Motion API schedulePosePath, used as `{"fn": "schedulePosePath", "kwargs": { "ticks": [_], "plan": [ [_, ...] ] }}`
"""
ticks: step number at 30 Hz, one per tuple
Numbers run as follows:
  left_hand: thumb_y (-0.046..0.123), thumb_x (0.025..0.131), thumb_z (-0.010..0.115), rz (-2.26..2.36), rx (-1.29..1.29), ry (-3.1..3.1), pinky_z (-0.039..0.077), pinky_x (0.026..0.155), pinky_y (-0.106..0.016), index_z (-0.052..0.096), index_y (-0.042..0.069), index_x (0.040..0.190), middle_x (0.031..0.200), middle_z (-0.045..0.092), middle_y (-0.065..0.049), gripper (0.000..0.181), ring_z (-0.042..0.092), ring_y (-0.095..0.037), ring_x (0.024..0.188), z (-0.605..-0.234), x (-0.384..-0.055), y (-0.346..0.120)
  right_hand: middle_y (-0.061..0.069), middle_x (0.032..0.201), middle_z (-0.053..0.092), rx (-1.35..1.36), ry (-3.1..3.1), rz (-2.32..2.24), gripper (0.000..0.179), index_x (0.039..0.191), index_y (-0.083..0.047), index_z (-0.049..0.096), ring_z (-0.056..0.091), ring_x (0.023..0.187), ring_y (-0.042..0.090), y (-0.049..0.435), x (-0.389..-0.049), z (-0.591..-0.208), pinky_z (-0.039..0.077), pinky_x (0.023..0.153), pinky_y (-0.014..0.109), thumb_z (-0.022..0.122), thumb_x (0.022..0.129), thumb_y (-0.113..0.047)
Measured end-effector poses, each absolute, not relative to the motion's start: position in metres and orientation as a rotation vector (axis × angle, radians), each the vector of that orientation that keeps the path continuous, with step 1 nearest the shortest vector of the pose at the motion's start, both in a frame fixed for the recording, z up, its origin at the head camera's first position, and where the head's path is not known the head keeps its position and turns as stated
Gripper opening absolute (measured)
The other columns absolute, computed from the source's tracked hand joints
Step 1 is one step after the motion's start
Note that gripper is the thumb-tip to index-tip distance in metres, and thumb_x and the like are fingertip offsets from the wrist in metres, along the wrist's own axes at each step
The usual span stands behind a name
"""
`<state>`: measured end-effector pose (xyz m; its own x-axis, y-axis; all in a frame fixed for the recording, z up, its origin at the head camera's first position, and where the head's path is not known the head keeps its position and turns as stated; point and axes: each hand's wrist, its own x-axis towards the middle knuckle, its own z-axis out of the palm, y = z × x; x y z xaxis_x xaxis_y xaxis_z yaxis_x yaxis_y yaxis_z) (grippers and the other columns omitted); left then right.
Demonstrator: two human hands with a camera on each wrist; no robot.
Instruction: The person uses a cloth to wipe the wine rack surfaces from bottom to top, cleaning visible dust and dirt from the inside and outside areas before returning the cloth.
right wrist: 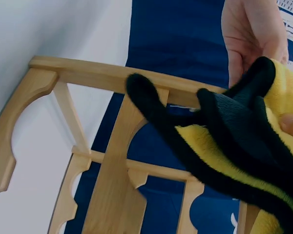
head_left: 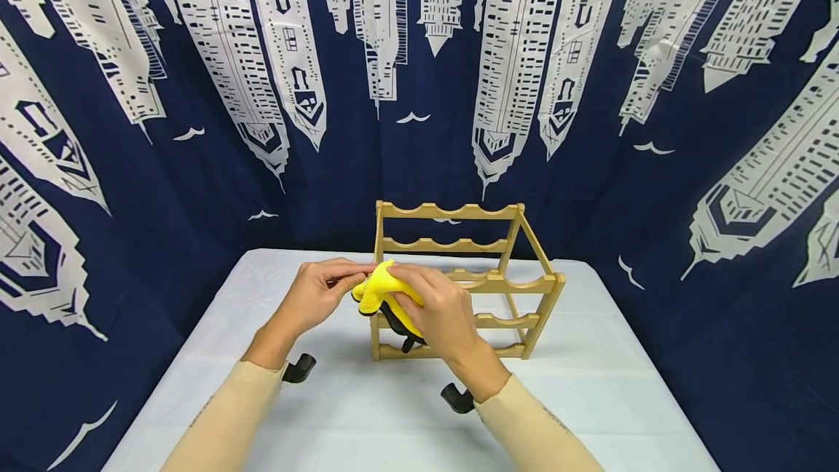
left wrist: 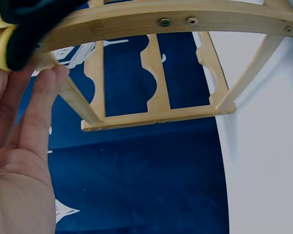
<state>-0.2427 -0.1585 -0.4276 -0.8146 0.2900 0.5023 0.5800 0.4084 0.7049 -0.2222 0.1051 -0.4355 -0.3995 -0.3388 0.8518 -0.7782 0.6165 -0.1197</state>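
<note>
A yellow cloth with dark edging (head_left: 379, 287) is bunched in my right hand (head_left: 446, 312) at the front left of a wooden wine rack (head_left: 540, 285). In the right wrist view the cloth (right wrist: 210, 151) hangs in loose folds over the rack's bars, showing a dark underside. My left hand (head_left: 313, 299) reaches in from the left, thumb and fingers pinching the rack's upper left side. Seen from the left wrist, the fingertips of that hand (left wrist: 19, 141) meet the wood (left wrist: 122, 22) just below the cloth, which partly covers the contact.
The rack stands on a white-covered table (head_left: 354, 414), toward its back edge. Behind and around the table hangs a dark blue curtain (head_left: 367, 166) printed with white buildings. Black camera mounts (head_left: 300, 368) stick out from both wrists.
</note>
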Motion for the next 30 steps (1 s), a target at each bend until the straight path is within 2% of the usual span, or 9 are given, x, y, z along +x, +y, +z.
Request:
{"fn": "schedulePosePath", "kwargs": {
  "ticks": [6, 13, 17, 20, 26, 30],
  "plan": [
    [0.015, 0.112, 0.08, -1.405, -0.746, -2.395, 0.067, 0.084, -0.019, 0.09, 0.013, 0.129, 0.123, 0.09, -0.004, 0.02, 0.076, -0.013, 0.093, -0.424, -0.244, -0.159, -0.002, 0.128, 0.089, 0.854, -2.056, 0.564, 0.044, 0.131, -0.019, 0.087, 0.077, 0.099, 0.021, 0.094, -0.218, -0.432, 0.072, 0.077, 0.03, 0.104, 0.09, -0.018],
    [0.021, 0.112, 0.081, -1.415, -0.698, -2.388, 0.068, 0.096, -0.018, 0.091, 0.019, 0.126, 0.124, 0.09, 0.0, 0.017, 0.084, -0.015, 0.111, -0.422, -0.24, -0.156, -0.002, 0.124, 0.09, 0.831, -2.11, 0.483, 0.045, 0.128, -0.018, 0.087, 0.074, 0.096, 0.022, 0.102, -0.215, -0.428, 0.07, 0.07, 0.03, 0.106, 0.088, -0.02],
    [0.02, 0.112, 0.083, -1.399, -0.693, -2.368, 0.069, 0.095, -0.018, 0.091, 0.018, 0.124, 0.122, 0.09, 0.0, 0.015, 0.084, -0.017, 0.108, -0.423, -0.238, -0.154, -0.003, 0.118, 0.09, 0.804, -2.127, 0.439, 0.047, 0.124, -0.019, 0.089, 0.071, 0.09, 0.022, 0.114, -0.214, -0.428, 0.065, 0.058, 0.03, 0.11, 0.082, -0.019],
    [0.018, 0.11, 0.084, -1.37, -0.709, -2.344, 0.071, 0.093, -0.021, 0.09, 0.014, 0.123, 0.116, 0.088, -0.001, 0.014, 0.085, -0.019, 0.104, -0.422, -0.238, -0.15, -0.004, 0.116, 0.09, 0.796, -2.118, 0.426, 0.05, 0.123, -0.021, 0.088, 0.069, 0.09, 0.021, 0.123, -0.214, -0.428, 0.061, 0.052, 0.03, 0.111, 0.079, -0.017],
    [0.015, 0.106, 0.089, -1.354, -0.765, -2.319, 0.074, 0.098, -0.032, 0.088, 0.012, 0.122, 0.114, 0.086, -0.003, 0.016, 0.087, -0.024, 0.108, -0.422, -0.239, -0.147, -0.004, 0.12, 0.09, 0.808, -2.066, 0.43, 0.052, 0.125, -0.02, 0.088, 0.068, 0.09, 0.021, 0.136, -0.216, -0.43, 0.059, 0.05, 0.028, 0.111, 0.079, -0.014],
    [0.016, 0.102, 0.094, -1.319, -0.765, -2.325, 0.074, 0.102, -0.041, 0.088, 0.014, 0.12, 0.116, 0.087, -0.001, 0.019, 0.087, -0.026, 0.113, -0.423, -0.238, -0.145, -0.002, 0.125, 0.089, 0.83, -2.008, 0.412, 0.055, 0.127, -0.019, 0.088, 0.071, 0.094, 0.024, 0.144, -0.218, -0.437, 0.065, 0.055, 0.031, 0.112, 0.078, -0.015]
  ]
}}
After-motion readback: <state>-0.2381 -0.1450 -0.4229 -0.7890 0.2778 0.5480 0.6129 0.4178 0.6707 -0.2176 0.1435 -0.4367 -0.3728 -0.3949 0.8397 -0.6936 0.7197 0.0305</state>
